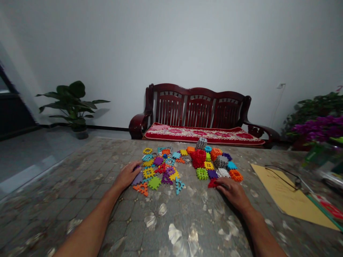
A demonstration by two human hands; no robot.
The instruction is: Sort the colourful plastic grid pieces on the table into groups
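Colourful flat plastic interlocking pieces with toothed edges lie spread over the table. My left hand (128, 175) rests at the left edge of the loose pieces, fingers loosely stretched. Its fingertips are beside a purple piece (137, 179), and an orange triangular piece (141, 189) lies just below. At the right, my right hand (232, 191) has its fingers closed on a red piece (212, 183), low over the table. Close to it are a white piece (222, 173), a dark purple piece (212, 174) and an orange piece (236, 175). A red built shape (198, 159) stands behind them.
A grey cube (201, 143) stands at the back. On the right lie a yellow envelope (289, 192) and glasses (297, 184), near purple flowers (320, 128). A patterned cloth covers the table (160, 235). Beyond stands a wooden bench (199, 110); a potted plant (76, 101) is at left.
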